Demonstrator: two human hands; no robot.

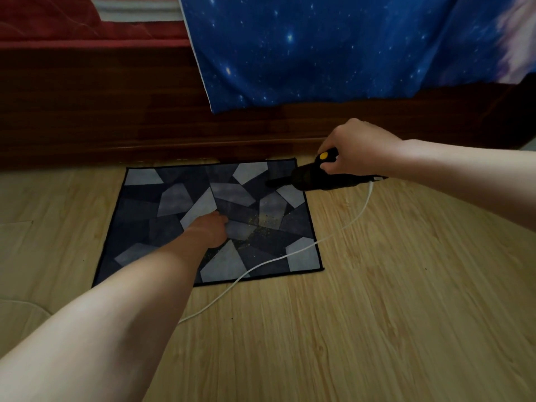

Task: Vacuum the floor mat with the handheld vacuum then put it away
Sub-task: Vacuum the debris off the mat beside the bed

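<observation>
A floor mat [162, 216] with a grey and dark blue angular pattern lies on the wooden floor. Yellowish crumbs [259, 224] are scattered across its middle right. My left hand [210, 229] rests on the mat's middle, just left of the crumbs; its fingers are hidden under the hand. My right hand [355, 147] grips the handle of a black handheld vacuum [311, 178] with a yellow button. The vacuum hovers over the mat's far right corner, its nozzle pointing left. A white cord [290, 255] runs from the vacuum's rear across the mat's right side.
A dark wooden bed frame [101, 117] runs along the far edge of the mat. A blue starry sheet [333, 47] hangs over it, with red bedding [58, 21] at upper left. Light wooden floor [377, 314] surrounds the mat.
</observation>
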